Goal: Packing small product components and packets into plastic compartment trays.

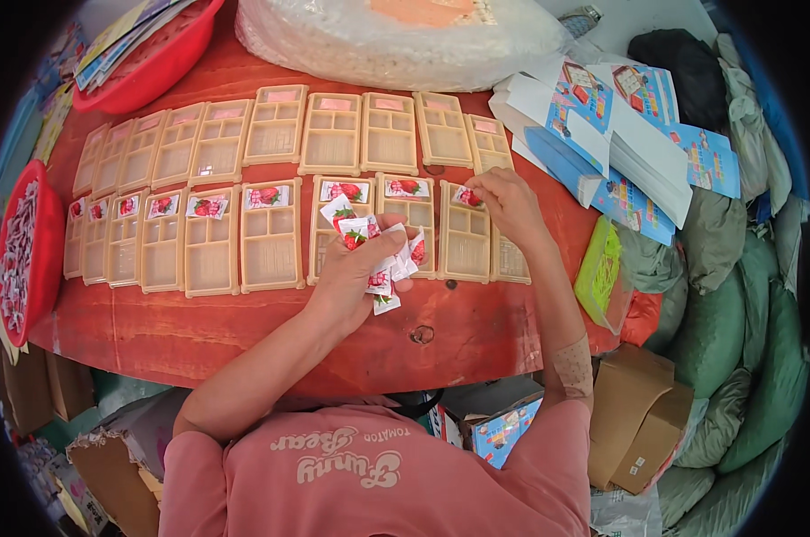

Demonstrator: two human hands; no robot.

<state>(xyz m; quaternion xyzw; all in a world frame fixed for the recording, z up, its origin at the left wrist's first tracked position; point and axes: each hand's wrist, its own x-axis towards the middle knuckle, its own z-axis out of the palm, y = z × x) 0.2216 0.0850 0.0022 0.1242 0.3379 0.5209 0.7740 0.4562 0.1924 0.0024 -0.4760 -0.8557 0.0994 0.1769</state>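
Note:
My left hand (344, 270) is closed round a bunch of small white sachets (355, 234) printed with red strawberries, above the middle of the near row of beige trays. My right hand (508, 202) pinches a single strawberry sachet (466, 196) at the top compartment of a beige compartment tray (466, 246) near the row's right end. The trays to its left have a strawberry sachet in the top compartment, like this tray (272, 240). Part of the last tray (510, 261) is hidden beneath my right hand and forearm.
A far row of trays (273, 134) has pink pieces in the top compartments. A red basin (36, 295) of sachets stands at the left, another red basin (159, 85) behind. A large plastic bag (333, 54), blue-and-white cartons (593, 134) and a yellow-green container (599, 268) lie around the table.

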